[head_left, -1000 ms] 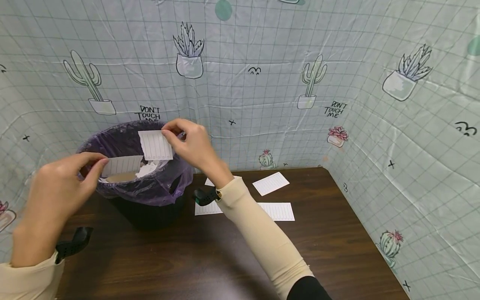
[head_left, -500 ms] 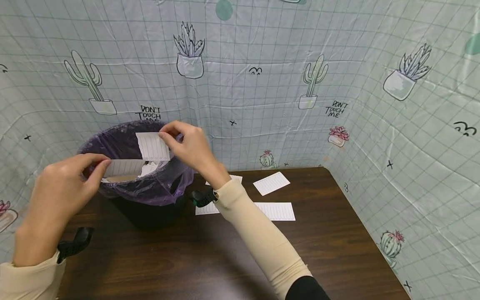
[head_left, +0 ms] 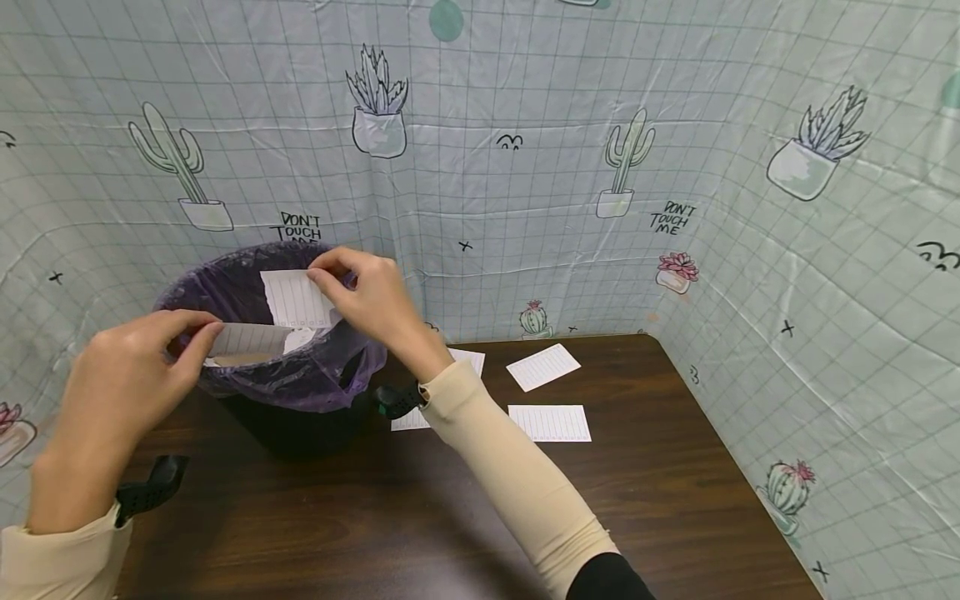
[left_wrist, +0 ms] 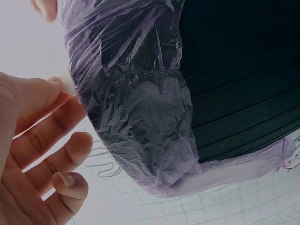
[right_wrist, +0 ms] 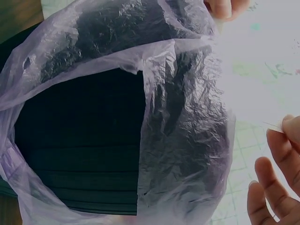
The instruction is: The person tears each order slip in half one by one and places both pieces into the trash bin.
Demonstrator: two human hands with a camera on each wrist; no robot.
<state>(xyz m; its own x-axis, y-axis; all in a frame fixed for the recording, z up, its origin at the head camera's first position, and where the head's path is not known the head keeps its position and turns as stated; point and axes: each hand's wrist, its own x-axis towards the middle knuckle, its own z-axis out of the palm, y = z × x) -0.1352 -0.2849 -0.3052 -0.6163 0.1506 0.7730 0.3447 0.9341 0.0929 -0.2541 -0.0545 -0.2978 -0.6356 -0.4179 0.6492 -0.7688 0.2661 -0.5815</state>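
Observation:
In the head view my left hand (head_left: 123, 379) pinches a lined index card piece (head_left: 247, 339) between thumb and forefinger, over the mouth of a trash bin (head_left: 300, 429). My right hand (head_left: 367, 296) pinches a second card piece (head_left: 291, 298), whose left edge is ragged, as if torn. This one hangs upright above the bin's right half. A purple plastic liner (head_left: 322, 371) folds over the bin's rim. White paper scraps (head_left: 298, 339) show inside, partly hidden by the pieces. The left wrist view shows the other left fingers (left_wrist: 77, 149) loosely curled beside the liner.
Several white lined cards lie on the brown table (head_left: 360, 525) right of the bin, among them a tilted card (head_left: 542, 367) and a straight card (head_left: 551, 423). My right forearm partly covers others. A cactus-print curtain (head_left: 480, 192) encloses the back and sides.
My right hand has moved slightly left and down with its card piece, closer to the other piece. The left hand's piece has dropped a little; that hand has barely shifted.

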